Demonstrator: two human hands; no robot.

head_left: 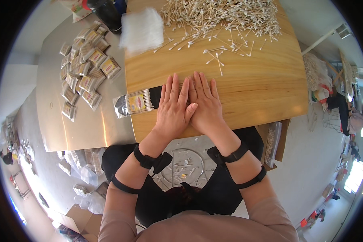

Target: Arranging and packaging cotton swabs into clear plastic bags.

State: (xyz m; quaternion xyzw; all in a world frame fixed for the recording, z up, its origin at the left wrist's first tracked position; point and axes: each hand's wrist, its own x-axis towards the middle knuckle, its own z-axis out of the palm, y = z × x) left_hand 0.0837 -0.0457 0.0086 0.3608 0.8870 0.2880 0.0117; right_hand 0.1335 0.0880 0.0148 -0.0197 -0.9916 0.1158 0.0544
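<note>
I see both hands flat, fingers spread, gripping nothing: left hand (173, 109) and right hand (205, 105) press a swab packet (135, 103), probably sealed, on the worktop (262, 84); loose swabs (222, 16) at 12 o'clock.

Loose cotton swabs (226, 18), clear bag stack (142, 30), perhaps filled packets (84, 66), on two tables.

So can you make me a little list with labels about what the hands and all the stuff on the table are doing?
left hand: left hand flat, palm down, pressing on a packet of cotton swabs
right hand: right hand flat beside it, thumbs touching
packet: lies on the wooden table, one end sticking out over its left edge
loose swabs: big pile of cotton swabs at the far side
filled packs: many small packs on the metal table
clear bags: stack of bags
</note>
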